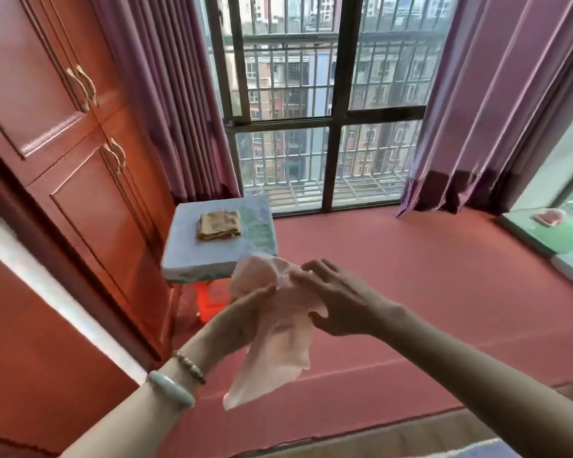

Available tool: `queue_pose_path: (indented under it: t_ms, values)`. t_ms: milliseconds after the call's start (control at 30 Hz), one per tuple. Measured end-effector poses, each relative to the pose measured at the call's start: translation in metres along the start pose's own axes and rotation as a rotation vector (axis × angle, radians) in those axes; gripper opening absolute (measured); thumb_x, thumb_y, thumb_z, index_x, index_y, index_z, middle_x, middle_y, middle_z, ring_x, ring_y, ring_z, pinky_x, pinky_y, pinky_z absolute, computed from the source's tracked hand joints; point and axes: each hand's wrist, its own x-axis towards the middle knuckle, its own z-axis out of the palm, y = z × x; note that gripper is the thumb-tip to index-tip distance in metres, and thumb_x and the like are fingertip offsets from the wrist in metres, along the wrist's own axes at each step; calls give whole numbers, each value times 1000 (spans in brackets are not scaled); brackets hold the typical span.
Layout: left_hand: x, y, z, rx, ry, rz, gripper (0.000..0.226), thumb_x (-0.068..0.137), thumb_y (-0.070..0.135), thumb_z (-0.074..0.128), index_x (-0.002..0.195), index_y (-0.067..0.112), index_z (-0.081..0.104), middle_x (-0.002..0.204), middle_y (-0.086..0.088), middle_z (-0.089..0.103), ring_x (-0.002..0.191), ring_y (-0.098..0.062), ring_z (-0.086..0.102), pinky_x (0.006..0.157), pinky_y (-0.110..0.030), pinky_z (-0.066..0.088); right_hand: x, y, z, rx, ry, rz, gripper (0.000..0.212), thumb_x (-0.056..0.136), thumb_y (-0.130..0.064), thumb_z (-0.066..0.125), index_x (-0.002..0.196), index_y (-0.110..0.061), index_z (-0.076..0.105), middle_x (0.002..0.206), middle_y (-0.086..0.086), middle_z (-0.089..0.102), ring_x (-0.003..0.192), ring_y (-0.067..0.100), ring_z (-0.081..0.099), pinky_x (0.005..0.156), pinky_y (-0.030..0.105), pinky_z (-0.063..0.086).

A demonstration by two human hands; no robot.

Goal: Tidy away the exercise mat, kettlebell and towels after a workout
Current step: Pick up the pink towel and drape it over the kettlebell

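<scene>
A thin pale pink towel (278, 342) hangs in the air in front of me, bunched at the top and loose below. My left hand (242, 312) holds it from the left side, and my right hand (331, 299) pinches its upper edge from the right. A folded tan towel (219, 225) lies on a light blue cushioned stool (192, 256) to the left of the window. A large red mat (411, 276) covers the floor under my hands. No kettlebell is in view.
A red wooden wardrobe (63, 143) fills the left side. Purple curtains (493, 110) flank a barred window (328, 110). At the right edge sits a green ledge (563, 239) with a small pink object (549, 217) on it.
</scene>
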Motion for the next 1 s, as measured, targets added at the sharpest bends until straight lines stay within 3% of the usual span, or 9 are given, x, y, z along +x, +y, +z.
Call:
queue_pose_path:
  t_ms: [133, 233, 333, 400, 467, 533, 700, 867, 1000]
  values:
    - [79, 33, -10, 132, 83, -60, 17, 88, 0, 51, 92, 0, 68, 89, -16, 67, 69, -21, 69, 63, -34, 58, 22, 68, 0, 475, -111, 338, 50, 80, -43, 67, 124, -24, 56, 116, 3, 49, 100, 6, 45, 86, 13, 34]
    - [143, 51, -15, 311, 103, -128, 24, 90, 1, 54, 113, -3, 58, 96, -20, 65, 86, -29, 64, 96, -52, 47, 47, 135, 1, 617, -92, 487, 71, 66, -56, 63, 129, -29, 49, 124, 2, 40, 108, 7, 41, 94, 22, 34]
    - [214, 74, -3, 388, 13, -194, 32, 86, 9, 65, 116, -1, 60, 110, -22, 64, 106, -31, 58, 105, -49, 38, 70, 199, -2, 720, -368, 594, 85, 62, -47, 71, 138, -35, 36, 137, -5, 35, 122, 8, 37, 103, 26, 32]
    - [259, 89, 14, 442, -35, -199, 27, 76, 11, 76, 100, 5, 66, 101, -19, 66, 100, -26, 62, 100, -42, 45, 79, 241, -2, 921, -462, 630, 64, 65, -33, 74, 124, -29, 50, 115, -9, 56, 100, 3, 54, 86, 19, 45]
    - [301, 103, 38, 514, -94, -178, 12, 79, 4, 72, 87, 6, 63, 81, -11, 69, 77, -12, 67, 79, -26, 56, 82, 278, -7, 1002, -456, 680, 33, 69, -22, 76, 98, -23, 60, 84, -11, 62, 75, 1, 58, 65, 16, 49]
    - [343, 117, 54, 518, -137, -181, 10, 85, -3, 63, 82, 7, 60, 68, -4, 70, 63, -5, 65, 66, -19, 55, 82, 315, -12, 919, -383, 738, 19, 75, -18, 77, 83, -22, 61, 74, -10, 60, 68, 2, 55, 60, 16, 46]
    - [438, 135, 91, 496, -393, -305, 24, 92, 6, 54, 115, 3, 58, 113, -13, 65, 92, -16, 64, 88, -31, 52, 77, 393, -16, 653, -163, 835, 17, 72, -23, 77, 74, -25, 61, 67, -13, 54, 63, 0, 47, 59, 22, 39]
    - [531, 139, 136, 452, -550, -510, 73, 69, 29, 83, 129, 1, 51, 132, -22, 54, 121, -34, 51, 109, -45, 35, 64, 471, -17, 447, 8, 925, 24, 66, -24, 75, 67, -15, 52, 63, -3, 53, 60, 9, 45, 57, 36, 41]
    - [617, 144, 171, 478, -740, -457, 69, 67, 32, 84, 123, 5, 54, 119, -18, 62, 108, -29, 61, 96, -41, 48, 57, 550, -12, 112, 77, 959, 29, 69, -34, 63, 81, -8, 59, 75, 8, 63, 69, 28, 57, 62, 44, 47]
